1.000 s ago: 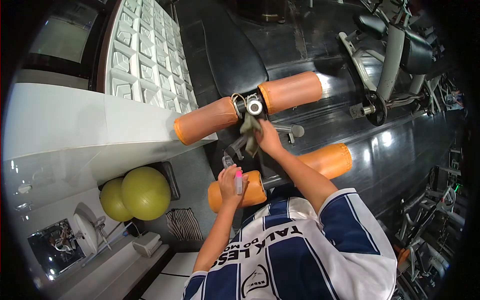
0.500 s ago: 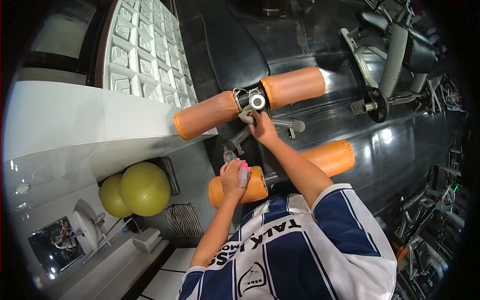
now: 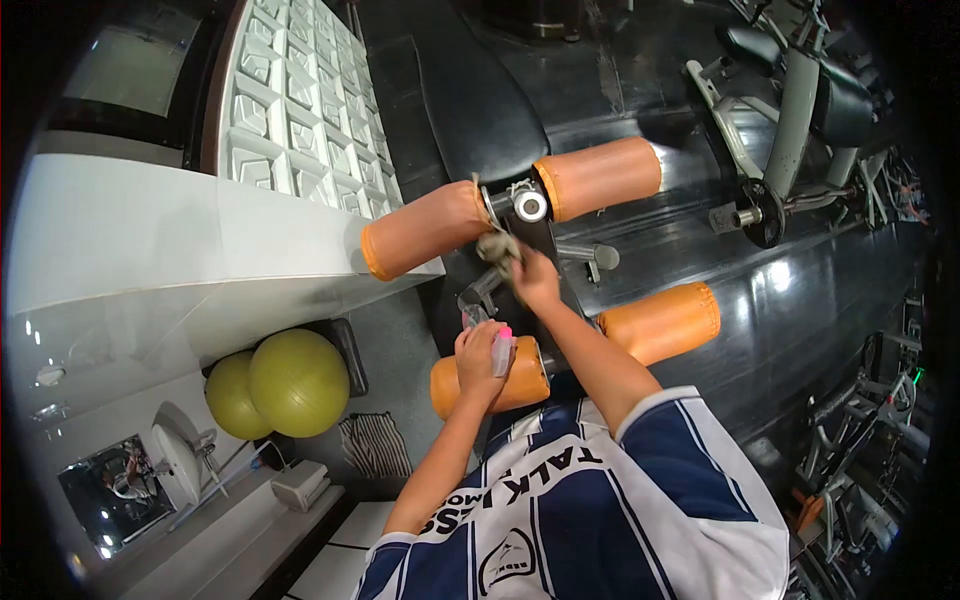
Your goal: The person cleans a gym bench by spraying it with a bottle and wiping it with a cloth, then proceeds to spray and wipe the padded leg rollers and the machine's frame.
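Right hand (image 3: 536, 281) presses grey cloth (image 3: 497, 247) to bench frame below orange roller pads (image 3: 598, 177); left hand (image 3: 478, 358) grips pink-capped spray bottle (image 3: 501, 349).

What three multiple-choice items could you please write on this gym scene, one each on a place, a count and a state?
1. Where is the cloth?
A. in a bucket
B. on the metal frame just below the upper roller pads
C. over a shoulder

2. How many orange roller pads show?
A. two
B. four
C. six

3. What is the left hand doing?
A. gripping a spray bottle
B. lying open
C. pointing

Answers:
1 B: the right hand presses it there.
2 B: two above, two below.
3 A: its fingers wrap the pink-topped bottle.
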A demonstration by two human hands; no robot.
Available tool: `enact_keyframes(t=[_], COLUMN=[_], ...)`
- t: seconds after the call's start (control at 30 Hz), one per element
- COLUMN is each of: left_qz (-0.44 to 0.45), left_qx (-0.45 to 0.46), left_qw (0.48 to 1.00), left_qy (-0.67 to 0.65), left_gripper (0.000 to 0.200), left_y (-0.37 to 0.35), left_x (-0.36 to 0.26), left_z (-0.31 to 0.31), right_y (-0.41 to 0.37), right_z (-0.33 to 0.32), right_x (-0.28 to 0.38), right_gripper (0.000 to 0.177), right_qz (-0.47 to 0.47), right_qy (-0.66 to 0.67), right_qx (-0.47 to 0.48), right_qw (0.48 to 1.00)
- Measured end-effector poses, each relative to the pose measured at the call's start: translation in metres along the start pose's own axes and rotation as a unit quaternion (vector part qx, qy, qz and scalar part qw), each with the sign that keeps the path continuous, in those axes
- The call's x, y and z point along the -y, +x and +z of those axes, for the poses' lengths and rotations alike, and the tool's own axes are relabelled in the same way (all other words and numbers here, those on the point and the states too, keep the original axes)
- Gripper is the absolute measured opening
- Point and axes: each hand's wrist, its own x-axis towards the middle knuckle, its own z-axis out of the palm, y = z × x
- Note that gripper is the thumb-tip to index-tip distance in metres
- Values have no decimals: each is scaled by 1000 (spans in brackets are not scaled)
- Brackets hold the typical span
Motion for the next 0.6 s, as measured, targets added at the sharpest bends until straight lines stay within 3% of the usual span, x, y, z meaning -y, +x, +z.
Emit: enact_keyframes(t=[0.07,0.17,0.3,0.43,0.5,0.6], left_qz=[15,17,14,3,4,0], left_qx=[-5,-6,3,9,2,-7], left_qw=[1000,1000,1000,1000,1000,1000], left_qy=[-10,-4,-8,2,1,-1], left_gripper=[31,31,30,31,31,31], left_y=[-1,0,3,1,2,0], left_x=[2,2,3,2,2,2], left_z=[1,1,3,1,2,2], right_y=[-32,-36,-5,24,27,29], right_z=[-12,-36,-46,-6,-3,-8], right_x=[-25,-5,65,71,62,49], right_gripper=[39,38,48,60,66,70], right_qz=[27,55,-76,-137,-157,-172], right_qy=[35,55,100,97,-135,-104], right_qx=[36,31,-56,-128,-56,-61], right_qw=[998,996,991,977,977,978])
